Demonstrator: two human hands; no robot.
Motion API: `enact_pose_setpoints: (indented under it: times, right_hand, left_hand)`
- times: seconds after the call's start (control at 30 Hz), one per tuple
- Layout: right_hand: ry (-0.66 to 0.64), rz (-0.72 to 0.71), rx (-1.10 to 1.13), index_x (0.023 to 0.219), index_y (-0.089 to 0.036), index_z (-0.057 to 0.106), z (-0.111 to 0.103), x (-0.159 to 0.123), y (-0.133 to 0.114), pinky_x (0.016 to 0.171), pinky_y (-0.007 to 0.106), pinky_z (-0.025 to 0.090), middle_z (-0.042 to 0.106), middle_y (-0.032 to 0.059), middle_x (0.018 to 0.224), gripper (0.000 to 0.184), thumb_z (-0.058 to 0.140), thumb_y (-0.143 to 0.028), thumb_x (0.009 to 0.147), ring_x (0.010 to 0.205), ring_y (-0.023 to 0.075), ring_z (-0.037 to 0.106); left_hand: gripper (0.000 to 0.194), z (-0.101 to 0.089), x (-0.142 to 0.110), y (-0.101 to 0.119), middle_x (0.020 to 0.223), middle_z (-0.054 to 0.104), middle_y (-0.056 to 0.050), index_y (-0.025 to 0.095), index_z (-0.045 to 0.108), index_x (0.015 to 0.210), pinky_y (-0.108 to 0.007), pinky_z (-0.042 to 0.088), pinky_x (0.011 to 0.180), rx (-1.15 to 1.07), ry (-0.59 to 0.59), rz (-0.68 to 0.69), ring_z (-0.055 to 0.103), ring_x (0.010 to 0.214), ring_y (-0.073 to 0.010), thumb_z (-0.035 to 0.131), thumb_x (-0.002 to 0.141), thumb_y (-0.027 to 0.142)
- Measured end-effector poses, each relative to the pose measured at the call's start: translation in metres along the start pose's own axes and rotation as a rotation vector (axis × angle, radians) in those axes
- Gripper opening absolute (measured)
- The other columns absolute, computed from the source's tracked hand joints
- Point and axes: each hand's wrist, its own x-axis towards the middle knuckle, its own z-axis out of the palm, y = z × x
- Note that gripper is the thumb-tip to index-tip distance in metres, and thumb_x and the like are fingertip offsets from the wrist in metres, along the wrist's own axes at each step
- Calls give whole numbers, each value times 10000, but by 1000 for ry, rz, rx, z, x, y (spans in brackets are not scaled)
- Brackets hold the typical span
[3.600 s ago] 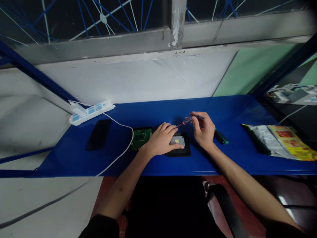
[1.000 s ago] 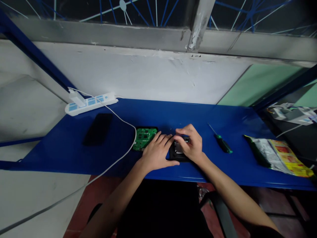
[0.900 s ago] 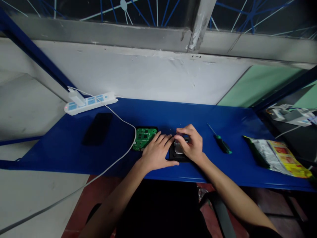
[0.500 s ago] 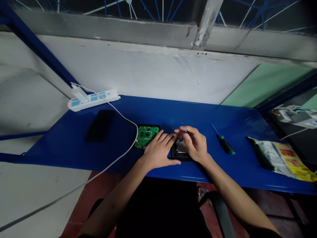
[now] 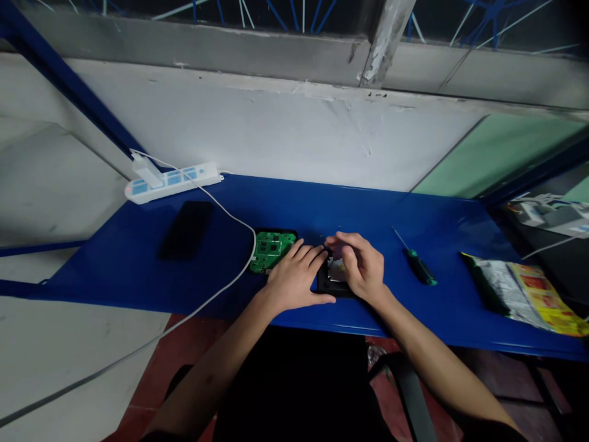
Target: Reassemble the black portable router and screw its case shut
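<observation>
My left hand (image 5: 295, 279) lies flat with its fingers stretched out, between a green circuit board (image 5: 270, 247) in a dark case and a black device case (image 5: 329, 287). Its fingertips and thumb reach the left side of the black case. Over that case, my right hand (image 5: 367, 267) is curled, thumb and fingers brought together around something partly hidden; a faint purple, translucent patch shows there. Inside the black case a silvery metal part (image 5: 335, 272) is visible below the right hand.
Right of my hands lies a screwdriver (image 5: 419, 266) with a green and black handle, then a shiny yellow and silver packet (image 5: 529, 294). On the left are a dark phone-like slab (image 5: 186, 230) and a white power strip (image 5: 177, 181). Its white cable (image 5: 230, 283) runs past the circuit board.
The right hand's fingers have shifted slightly over the black case, and the purple thing in them shows less clearly. The left hand keeps its place; the view has tilted a little.
</observation>
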Motion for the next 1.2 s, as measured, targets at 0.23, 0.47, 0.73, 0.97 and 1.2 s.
enact_pose_setpoints:
  times: [0.23,0.47,0.73,0.97,1.2]
  right_hand:
    - [6,-89,-66,1308,-290,581,-2,1,2,811,465,603,685,92,1141,325,544,-249,988,1000,243,696]
    - [36,-117,-161,1290,-286,598,-2,4,2,795,446,578,631,90,1079,315,603,-330,979,954,235,656]
    - [117,-134,-190,1279,-286,616,0,6,-3,734,386,587,694,51,968,398,658,-116,922,862,201,665]
    - [29,-76,-13,1334,-269,571,0,0,0,828,438,614,697,100,1185,347,423,-179,1033,1027,223,716]
    - [114,-166,-220,1221,-275,621,-1,7,0,705,407,602,675,61,959,308,702,-287,924,841,212,658]
  left_hand:
    - [980,-2,1,0,1503,536,-164,104,471,1448,-506,161,1280,5,-16,-6,485,1391,-336,600,803,831]
    - [964,-1,0,1,1488,552,-159,122,484,1431,-485,158,1280,29,7,1,497,1388,-329,581,803,847]
    - [1016,0,-1,0,1498,542,-165,89,460,1461,-489,161,1279,35,4,6,491,1384,-331,587,799,849]
    - [988,-1,0,0,1498,545,-160,102,469,1453,-479,145,1287,23,4,5,474,1409,-318,563,814,849]
    - [986,2,-1,0,1485,554,-167,109,482,1436,-499,191,1267,37,19,2,511,1370,-339,569,801,857]
